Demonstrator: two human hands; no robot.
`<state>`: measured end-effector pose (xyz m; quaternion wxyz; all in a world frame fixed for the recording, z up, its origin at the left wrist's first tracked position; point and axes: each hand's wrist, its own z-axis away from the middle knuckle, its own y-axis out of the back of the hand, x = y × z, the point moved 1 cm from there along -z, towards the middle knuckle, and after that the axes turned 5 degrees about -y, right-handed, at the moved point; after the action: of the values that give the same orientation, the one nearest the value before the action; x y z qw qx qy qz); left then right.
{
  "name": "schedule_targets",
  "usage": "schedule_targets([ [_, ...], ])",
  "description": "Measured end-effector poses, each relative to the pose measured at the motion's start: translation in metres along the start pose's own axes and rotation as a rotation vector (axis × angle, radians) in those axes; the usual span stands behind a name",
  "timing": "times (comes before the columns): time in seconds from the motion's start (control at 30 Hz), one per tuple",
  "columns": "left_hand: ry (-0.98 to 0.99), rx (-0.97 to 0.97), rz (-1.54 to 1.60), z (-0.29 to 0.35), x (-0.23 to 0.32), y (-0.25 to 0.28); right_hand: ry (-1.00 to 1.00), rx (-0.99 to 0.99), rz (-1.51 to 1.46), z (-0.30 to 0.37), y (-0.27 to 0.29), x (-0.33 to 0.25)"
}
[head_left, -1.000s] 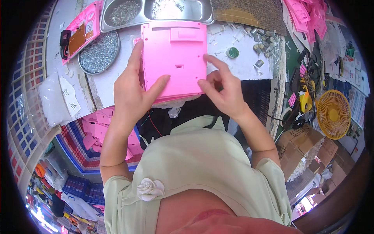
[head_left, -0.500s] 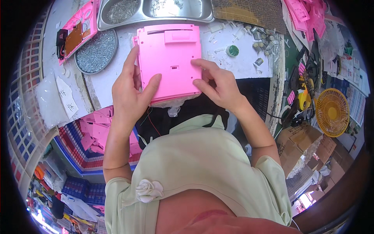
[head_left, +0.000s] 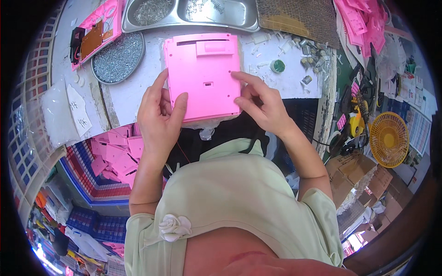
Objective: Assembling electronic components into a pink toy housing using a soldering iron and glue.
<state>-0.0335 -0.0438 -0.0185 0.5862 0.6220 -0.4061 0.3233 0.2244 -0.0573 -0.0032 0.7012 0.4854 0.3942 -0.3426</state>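
A pink plastic case (head_left: 202, 69), roughly square, lies at the table's near edge with its flat back up. It has a dark slot along the far edge, a raised block beside the slot, a small rectangular hole in the middle and a few screw holes. My left hand (head_left: 161, 110) grips its left side, fingers along the edge and thumb near the lower left corner. My right hand (head_left: 262, 101) is closed on the right side, fingertip and thumb tip at the edge. Clear plastic wrap (head_left: 209, 122) shows beneath the case.
Screws fill a round dish (head_left: 142, 57); a steel tray (head_left: 184, 23) with small metal parts lies beyond. An opened pink housing (head_left: 99, 39) sits far left. Right of the case are a green-topped round piece (head_left: 277, 66) and small motors (head_left: 313, 57). A crate (head_left: 92, 198) holds pink parts.
The pink case's left edge looks more even, where a lower layer stuck out before. My left fingers have slid nearer along that edge. The whole view has shifted slightly.
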Motion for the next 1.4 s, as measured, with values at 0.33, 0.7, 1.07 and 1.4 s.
schedule_targets([
  [0.33,-0.157,0.069,-0.207,0.011,0.0,0.0,-0.006,0.028,0.172,-0.001,-0.001,-0.01],
  [0.7,-0.041,-0.021,0.006,0.016,-0.01,0.007,0.007,-0.041,0.661,-0.011,0.009,-0.026],
  [1.07,-0.008,-0.15,0.032,0.024,-0.014,0.025,0.17,-0.075,0.877,-0.023,0.01,-0.047],
  [1.4,-0.027,-0.217,0.187,0.05,-0.031,0.013,0.85,-0.382,0.6,-0.066,-0.043,-0.055],
])
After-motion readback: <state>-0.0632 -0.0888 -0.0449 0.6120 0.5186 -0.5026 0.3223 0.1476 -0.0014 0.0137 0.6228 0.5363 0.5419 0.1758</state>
